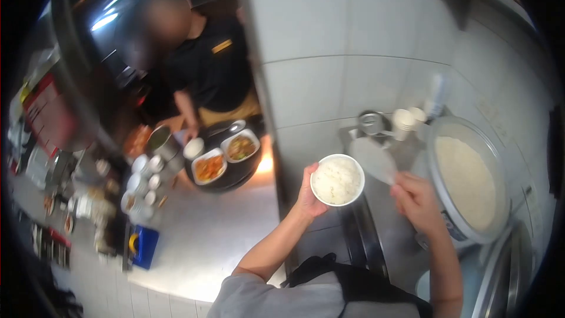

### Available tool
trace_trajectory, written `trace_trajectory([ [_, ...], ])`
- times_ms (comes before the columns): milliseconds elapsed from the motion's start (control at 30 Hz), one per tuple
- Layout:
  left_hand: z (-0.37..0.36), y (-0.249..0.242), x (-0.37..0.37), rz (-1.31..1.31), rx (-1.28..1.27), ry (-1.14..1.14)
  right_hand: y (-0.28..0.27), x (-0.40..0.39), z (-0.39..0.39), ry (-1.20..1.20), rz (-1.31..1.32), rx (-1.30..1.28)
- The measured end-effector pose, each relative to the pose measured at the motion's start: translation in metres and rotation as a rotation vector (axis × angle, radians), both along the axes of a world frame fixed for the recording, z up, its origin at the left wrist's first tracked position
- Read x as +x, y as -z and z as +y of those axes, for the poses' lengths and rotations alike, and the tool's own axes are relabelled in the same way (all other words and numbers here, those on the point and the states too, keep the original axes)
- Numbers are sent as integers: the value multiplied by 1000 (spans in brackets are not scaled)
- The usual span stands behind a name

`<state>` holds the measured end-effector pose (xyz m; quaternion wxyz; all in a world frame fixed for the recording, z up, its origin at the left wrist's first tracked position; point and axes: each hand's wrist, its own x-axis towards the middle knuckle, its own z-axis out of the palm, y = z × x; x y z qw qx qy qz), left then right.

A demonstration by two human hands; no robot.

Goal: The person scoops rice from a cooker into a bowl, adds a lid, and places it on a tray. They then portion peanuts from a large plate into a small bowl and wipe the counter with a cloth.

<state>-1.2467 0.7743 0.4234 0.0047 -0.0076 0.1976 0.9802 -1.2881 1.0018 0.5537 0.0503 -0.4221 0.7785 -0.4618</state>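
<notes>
White rice [337,178] is heaped in a bowl [338,204] held by the left hand [310,195] at the head view's middle; the fingers beneath are hidden. A rice paddle [375,159], blurred, is gripped by the right hand [416,200], its handle covered. Counter behind is masked by the paddle; part of the rice tub [431,162] at right, by the right forearm. At far left, two dishes [242,145] are carried on a black tray [232,181] before a co-worker [215,65]. Nearer left, items are too smeared to identify.

Metal counter [212,229]: a black tray [236,181], on which two filled dishes [205,182] are set, is supported at the far end; a blue object [147,251] is seen at the left edge.
</notes>
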Motion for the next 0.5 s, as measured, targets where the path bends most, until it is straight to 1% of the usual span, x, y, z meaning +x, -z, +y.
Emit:
trace_trajectory([
  [33,-15,16,11,-6,-8,-97,13,2,1,47,-206,-90],
  [67,-31,33,22,-12,-20,-181,25,4,4,11,-226,-83],
  [133,-65,73,51,-53,-76,-440,47,6,17,114,-356,-125],
  [167,-85,94,66,-81,-101,-563,58,8,29,111,-364,-126],
  [200,-103,112,83,-102,-218,-709,69,10,43,145,-425,-116],
  [233,-130,145,101,-121,-262,-813,78,11,56,190,-485,-108],
  [267,-150,164,125,-200,-445,-944,86,11,71,220,-490,-111],
  [300,-170,182,145,-350,-490,-1073,94,14,89,278,-516,-131],
  [333,-186,194,164,-311,-531,-1156,100,20,108,358,-544,-153],
  [367,-196,197,183,-238,-761,-1188,101,25,124,408,-533,-132],
  [400,-213,208,197,-406,-836,-1289,99,29,138,474,-525,-109],
  [433,-238,229,217,-415,-884,-1290,111,33,148,540,-305,-130],
  [467,-245,224,221,-419,-631,-1321,121,39,159,603,-80,-119],
  [500,-252,219,224,-552,-473,-1396,114,48,171,692,-215,37],
])
